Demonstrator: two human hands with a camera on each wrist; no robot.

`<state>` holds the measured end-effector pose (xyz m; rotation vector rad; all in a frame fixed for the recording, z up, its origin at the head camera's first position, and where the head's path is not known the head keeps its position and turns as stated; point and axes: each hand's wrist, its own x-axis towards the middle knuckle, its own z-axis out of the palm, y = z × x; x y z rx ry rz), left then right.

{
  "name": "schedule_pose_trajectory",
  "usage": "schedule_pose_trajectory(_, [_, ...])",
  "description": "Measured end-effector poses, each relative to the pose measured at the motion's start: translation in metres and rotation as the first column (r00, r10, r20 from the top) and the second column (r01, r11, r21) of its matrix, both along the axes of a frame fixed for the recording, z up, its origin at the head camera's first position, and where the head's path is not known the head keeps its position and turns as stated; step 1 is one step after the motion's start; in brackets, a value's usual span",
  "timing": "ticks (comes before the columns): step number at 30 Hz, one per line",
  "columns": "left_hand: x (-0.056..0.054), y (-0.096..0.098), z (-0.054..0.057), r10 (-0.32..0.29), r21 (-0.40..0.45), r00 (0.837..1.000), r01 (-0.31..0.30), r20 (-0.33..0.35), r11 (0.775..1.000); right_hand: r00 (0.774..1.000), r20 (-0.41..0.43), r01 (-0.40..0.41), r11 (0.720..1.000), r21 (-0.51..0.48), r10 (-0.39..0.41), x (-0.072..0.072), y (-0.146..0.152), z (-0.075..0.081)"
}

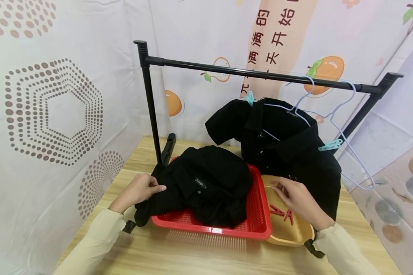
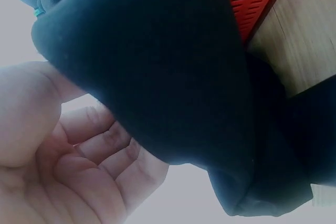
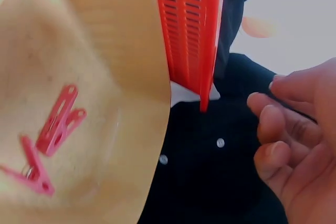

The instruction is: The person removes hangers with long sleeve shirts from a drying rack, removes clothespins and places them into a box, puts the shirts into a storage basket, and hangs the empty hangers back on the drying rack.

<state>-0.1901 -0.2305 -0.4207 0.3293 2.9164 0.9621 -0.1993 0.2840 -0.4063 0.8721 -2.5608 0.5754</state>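
A crumpled black shirt [image 1: 206,183] with a neck label and a button fills the red basket [image 1: 258,198] and spills over its left side. At that left edge my left hand [image 1: 141,193] touches the cloth, thumb extended over it; in the left wrist view black fabric hides the fingertips. My right hand [image 1: 297,196], fingers loosely bent and holding nothing, hovers by the yellow basin [image 1: 285,233]. Red clothespins [image 3: 58,121] lie in the basin. Behind, another black shirt [image 1: 292,149] hangs on a pale blue hanger [image 1: 296,109], with turquoise clothespins [image 1: 330,145] at its shoulders.
A black rack's bar [image 1: 227,70] spans above the basket and basin, its left post [image 1: 151,110] standing behind the basket. A second hanger [image 1: 358,152] hangs bare at the right end. Wooden tabletop [image 1: 179,256] shows in front; patterned curtains [image 1: 192,30] enclose the back and sides.
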Motion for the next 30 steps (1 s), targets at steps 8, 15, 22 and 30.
schedule_pose_trajectory(8, [0.000, 0.001, -0.001, -0.001, -0.003, 1.000, 0.001, 0.015, 1.000, 0.993, 0.115, -0.024, 1.000, -0.019, 0.026, -0.011, -0.017, -0.006])
schedule_pose_trajectory(15, [-0.002, 0.002, 0.001, -0.007, 0.002, 1.000, 0.007, -0.003, 1.000, 0.988, 0.152, -0.016, 1.000, -0.002, 0.016, -0.021, -0.028, -0.007])
schedule_pose_trajectory(22, [-0.002, 0.000, 0.002, -0.013, 0.001, 1.000, 0.013, -0.005, 1.000, 0.972, 0.235, 0.006, 1.000, -0.028, 0.001, -0.032, -0.038, -0.008])
schedule_pose_trajectory(30, [-0.001, -0.003, 0.003, -0.011, 0.005, 1.000, 0.011, -0.003, 1.000, 0.939, 0.344, 0.015, 1.000, -0.006, -0.012, -0.044, -0.056, -0.008])
